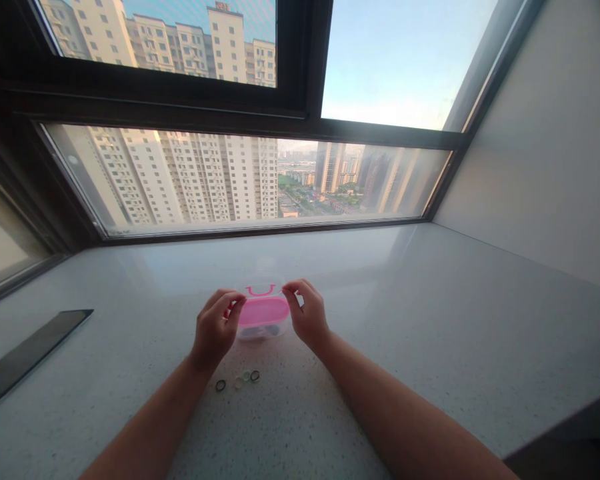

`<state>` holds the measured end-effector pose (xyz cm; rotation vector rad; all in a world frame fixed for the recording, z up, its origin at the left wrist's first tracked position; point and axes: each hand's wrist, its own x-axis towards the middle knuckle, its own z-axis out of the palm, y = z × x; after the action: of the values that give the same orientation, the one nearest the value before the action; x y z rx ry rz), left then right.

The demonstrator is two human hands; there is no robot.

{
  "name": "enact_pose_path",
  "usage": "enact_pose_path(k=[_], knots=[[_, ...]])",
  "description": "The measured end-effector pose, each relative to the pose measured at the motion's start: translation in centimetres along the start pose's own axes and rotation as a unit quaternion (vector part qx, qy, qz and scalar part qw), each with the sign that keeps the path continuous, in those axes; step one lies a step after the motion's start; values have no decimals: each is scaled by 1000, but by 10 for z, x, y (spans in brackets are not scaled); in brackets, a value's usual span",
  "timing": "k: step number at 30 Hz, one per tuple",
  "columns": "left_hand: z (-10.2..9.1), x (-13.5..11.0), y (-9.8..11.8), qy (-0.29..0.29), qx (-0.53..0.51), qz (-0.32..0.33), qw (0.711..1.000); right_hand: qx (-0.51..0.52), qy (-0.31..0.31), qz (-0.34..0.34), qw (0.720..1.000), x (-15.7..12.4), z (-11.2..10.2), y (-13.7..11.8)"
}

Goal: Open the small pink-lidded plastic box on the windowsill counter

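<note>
A small clear plastic box (261, 333) with a pink inner tray (265, 311) stands on the counter between my hands. Some dark contents show dimly through its front wall. At its far side is a clear lid with a pink handle (261, 291); the lid's outline is faint. My left hand (217, 325) pinches the lid's edge at the left, thumb against fingers. Opposite it, my right hand (307, 308) pinches the right edge in the same way. Several small rings, among them a dark ring (221, 385) and a pale ring (238, 383), lie in front of the box.
A flat dark tablet-like device (27, 357) lies on the speckled white counter (390, 320) at the left. Behind the counter rises a dark-framed window (230, 237), with tall buildings outside. A white wall (545, 153) borders the right side.
</note>
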<state>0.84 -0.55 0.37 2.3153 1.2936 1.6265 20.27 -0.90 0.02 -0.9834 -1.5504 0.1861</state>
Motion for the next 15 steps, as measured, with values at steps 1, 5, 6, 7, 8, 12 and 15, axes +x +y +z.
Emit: enact_pose_path(k=[1,5,6,7,8,12,15], knots=[[0,0,0,0,1,-1,1000,-1,-2,1,1000,0,0,0],[1,0,0,3,0,-1,1000,-2,-8,4,1000,-1,0,1],[1,1,0,4,-1,0,1000,-2,-9,4,1000,-1,0,2],[1,1,0,4,-3,1,1000,-2,-10,4,1000,-1,0,2],[1,1,0,4,-4,2,1000,-3,-10,5,1000,-1,0,2],[1,1,0,3,-7,0,1000,-4,-11,5,1000,0,0,3],[0,1,0,0,-8,-2,1000,-4,-13,4,1000,0,1,4]])
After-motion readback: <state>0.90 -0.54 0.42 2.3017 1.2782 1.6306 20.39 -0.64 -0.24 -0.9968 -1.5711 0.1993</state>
